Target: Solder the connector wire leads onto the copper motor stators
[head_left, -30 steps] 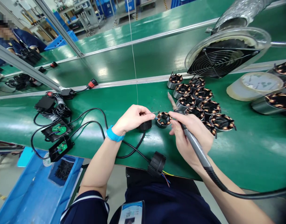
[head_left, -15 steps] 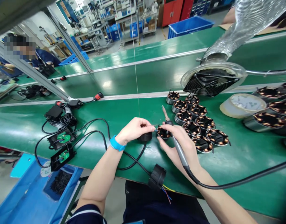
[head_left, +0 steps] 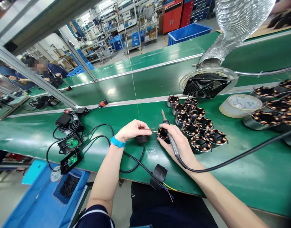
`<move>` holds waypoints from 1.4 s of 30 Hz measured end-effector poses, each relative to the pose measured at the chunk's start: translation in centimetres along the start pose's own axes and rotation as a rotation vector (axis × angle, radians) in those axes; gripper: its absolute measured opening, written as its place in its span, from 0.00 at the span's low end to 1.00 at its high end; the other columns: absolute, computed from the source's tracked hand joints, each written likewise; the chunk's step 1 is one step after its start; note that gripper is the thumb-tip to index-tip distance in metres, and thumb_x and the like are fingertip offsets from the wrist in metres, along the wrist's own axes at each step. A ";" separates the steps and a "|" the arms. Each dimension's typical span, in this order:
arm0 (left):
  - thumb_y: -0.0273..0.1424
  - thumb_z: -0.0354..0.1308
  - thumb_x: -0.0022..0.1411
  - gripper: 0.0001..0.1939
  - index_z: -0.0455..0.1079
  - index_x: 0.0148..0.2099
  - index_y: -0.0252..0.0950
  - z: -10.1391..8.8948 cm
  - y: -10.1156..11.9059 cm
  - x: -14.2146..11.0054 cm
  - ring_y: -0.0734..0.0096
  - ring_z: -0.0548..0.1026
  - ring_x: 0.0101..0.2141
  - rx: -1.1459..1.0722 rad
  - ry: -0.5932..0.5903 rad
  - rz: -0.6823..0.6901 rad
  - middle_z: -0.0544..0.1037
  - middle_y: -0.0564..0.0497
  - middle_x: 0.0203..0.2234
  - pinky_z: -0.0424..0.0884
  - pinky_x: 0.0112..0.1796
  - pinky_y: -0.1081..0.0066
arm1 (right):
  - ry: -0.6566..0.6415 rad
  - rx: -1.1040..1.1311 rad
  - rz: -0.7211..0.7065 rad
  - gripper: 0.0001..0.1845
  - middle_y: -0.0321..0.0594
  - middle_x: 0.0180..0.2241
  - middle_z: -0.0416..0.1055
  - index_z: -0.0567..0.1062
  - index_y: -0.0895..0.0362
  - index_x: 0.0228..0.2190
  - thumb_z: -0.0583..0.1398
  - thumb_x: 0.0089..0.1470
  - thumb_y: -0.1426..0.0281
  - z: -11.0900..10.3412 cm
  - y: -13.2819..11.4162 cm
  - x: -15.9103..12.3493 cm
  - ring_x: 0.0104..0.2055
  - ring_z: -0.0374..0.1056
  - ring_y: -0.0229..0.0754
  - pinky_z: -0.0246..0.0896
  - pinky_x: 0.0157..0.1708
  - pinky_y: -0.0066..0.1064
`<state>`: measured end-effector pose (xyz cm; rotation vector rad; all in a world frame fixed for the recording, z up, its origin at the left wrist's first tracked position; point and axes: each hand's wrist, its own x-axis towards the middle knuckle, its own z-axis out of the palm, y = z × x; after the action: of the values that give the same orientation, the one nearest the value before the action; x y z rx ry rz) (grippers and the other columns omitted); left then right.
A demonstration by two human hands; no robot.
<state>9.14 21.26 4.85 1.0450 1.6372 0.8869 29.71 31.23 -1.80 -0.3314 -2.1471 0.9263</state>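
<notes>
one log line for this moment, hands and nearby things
left hand: pinching thin wires | right hand: gripping soldering iron beside wound ring | nearby: black housing, other wound rings, fan

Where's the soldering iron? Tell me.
In the head view, the soldering iron is just right of centre, in the right hand, left of the clustered copper-wound rings.

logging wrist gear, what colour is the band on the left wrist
The wristband is bright blue, seen in the head view.
</notes>
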 end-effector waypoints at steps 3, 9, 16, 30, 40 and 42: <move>0.45 0.70 0.52 0.20 0.79 0.33 0.30 -0.3 0.3 -0.5 0.73 0.71 0.29 0.097 0.068 0.003 0.79 0.48 0.27 0.66 0.33 0.73 | -0.004 0.007 -0.037 0.23 0.46 0.48 0.69 0.66 0.51 0.57 0.58 0.61 0.77 0.1 0.1 0.3 0.48 0.71 0.49 0.71 0.48 0.41; 0.48 0.69 0.52 0.22 0.79 0.32 0.30 -0.8 0.4 -1.2 0.73 0.69 0.28 0.233 0.080 -0.067 0.78 0.48 0.26 0.64 0.31 0.73 | 0.009 -0.013 -0.086 0.25 0.46 0.47 0.68 0.64 0.51 0.57 0.58 0.60 0.78 0.3 0.3 0.5 0.47 0.71 0.51 0.72 0.46 0.42; 0.44 0.76 0.43 0.37 0.76 0.55 0.33 -2.8 3.1 -0.2 0.81 0.52 0.21 0.261 0.033 0.021 0.62 0.62 0.18 0.51 0.26 0.75 | 0.070 0.035 -0.036 0.23 0.48 0.49 0.68 0.66 0.53 0.55 0.61 0.60 0.75 0.2 1.0 0.2 0.48 0.71 0.50 0.71 0.47 0.41; 0.51 0.70 0.45 0.25 0.73 0.24 0.32 0.6 5.6 6.1 0.79 0.54 0.20 0.473 -0.212 -0.186 0.68 0.55 0.17 0.46 0.24 0.71 | 0.082 0.040 -0.046 0.24 0.46 0.49 0.68 0.65 0.52 0.56 0.62 0.60 0.74 0.2 1.3 0.0 0.48 0.70 0.51 0.70 0.47 0.39; 0.52 0.69 0.51 0.26 0.76 0.31 0.30 -2.4 4.4 4.2 0.79 0.56 0.23 0.334 -0.385 -0.180 0.67 0.55 0.21 0.52 0.27 0.73 | 0.084 0.073 -0.029 0.24 0.47 0.49 0.68 0.65 0.53 0.56 0.62 0.59 0.77 0.1 1.2 0.1 0.47 0.70 0.51 0.69 0.47 0.40; 0.54 0.66 0.54 0.28 0.78 0.34 0.30 -2.2 4.6 4.0 0.79 0.55 0.24 0.340 -0.361 -0.151 0.68 0.54 0.22 0.51 0.27 0.73 | 0.089 0.073 -0.031 0.25 0.47 0.49 0.68 0.65 0.53 0.56 0.62 0.59 0.76 0.2 1.3 0.1 0.48 0.70 0.52 0.69 0.47 0.40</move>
<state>7.40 26.49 8.25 1.2121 1.5593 0.3000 29.45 32.11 -2.76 -0.2971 -2.0269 0.9518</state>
